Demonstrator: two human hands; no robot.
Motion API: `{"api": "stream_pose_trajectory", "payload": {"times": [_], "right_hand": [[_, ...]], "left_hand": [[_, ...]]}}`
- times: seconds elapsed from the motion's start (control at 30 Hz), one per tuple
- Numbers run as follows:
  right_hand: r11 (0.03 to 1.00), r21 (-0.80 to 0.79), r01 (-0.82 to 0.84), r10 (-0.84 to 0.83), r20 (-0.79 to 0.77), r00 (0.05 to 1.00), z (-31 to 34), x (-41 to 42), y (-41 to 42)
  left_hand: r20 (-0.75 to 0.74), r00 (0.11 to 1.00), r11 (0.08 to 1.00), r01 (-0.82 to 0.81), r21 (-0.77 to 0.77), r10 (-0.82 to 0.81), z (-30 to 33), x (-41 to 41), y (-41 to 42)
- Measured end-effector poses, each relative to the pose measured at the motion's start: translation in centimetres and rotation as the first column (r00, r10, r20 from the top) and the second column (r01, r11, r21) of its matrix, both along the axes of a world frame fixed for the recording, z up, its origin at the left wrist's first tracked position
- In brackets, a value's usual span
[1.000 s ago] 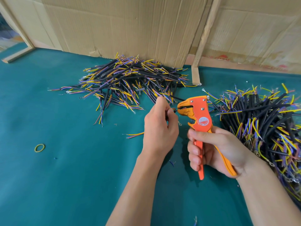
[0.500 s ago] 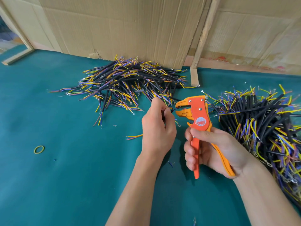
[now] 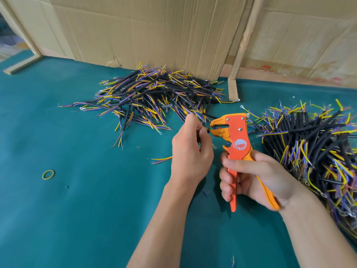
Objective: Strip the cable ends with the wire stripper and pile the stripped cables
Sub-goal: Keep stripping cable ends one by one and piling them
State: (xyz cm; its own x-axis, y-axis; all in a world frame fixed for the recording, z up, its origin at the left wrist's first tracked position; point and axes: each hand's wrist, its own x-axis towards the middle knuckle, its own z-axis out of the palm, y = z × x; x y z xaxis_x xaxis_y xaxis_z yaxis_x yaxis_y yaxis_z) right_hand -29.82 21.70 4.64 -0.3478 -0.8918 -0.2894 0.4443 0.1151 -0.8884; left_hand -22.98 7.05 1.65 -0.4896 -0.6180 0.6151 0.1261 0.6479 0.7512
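- Since the earlier frame, both hands are edging up and toward the far pile; the wire stripper's (image 3: 234, 138) mouth is now sitting right at the left fingertips (image 3: 202, 130), handles drawn nearer together
- Step in hand, judging by this: stripping one cable end (image 3: 207, 129), which is going into the stripper's mouth
- Left hand (image 3: 190, 151) is pinching that cable between thumb and forefinger, fingers curled tight; most of the cable is hiding behind the hand
- Right hand (image 3: 249, 176) is wrapping round the orange handles, squeezing partway
- Next move is probably calling for a full squeeze while the left hand is holding the cable steady, then a drop onto the stripped pile (image 3: 154, 97) lying on the green bench (image 3: 77, 209) by the cardboard (image 3: 144, 29)
- Unstripped heap (image 3: 313, 151) is waiting just right of the right hand
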Motion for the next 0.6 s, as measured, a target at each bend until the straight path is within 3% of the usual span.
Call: {"api": "stream_pose_trajectory", "payload": {"times": [0.6], "right_hand": [[1.0, 0.003, 0.027, -0.027, 0.009, 1.0, -0.21, -0.1, -0.03]], "left_hand": [[-0.008, 1.0, 1.0, -0.009, 0.01, 0.009, 0.08, 0.1, 0.03]]}}
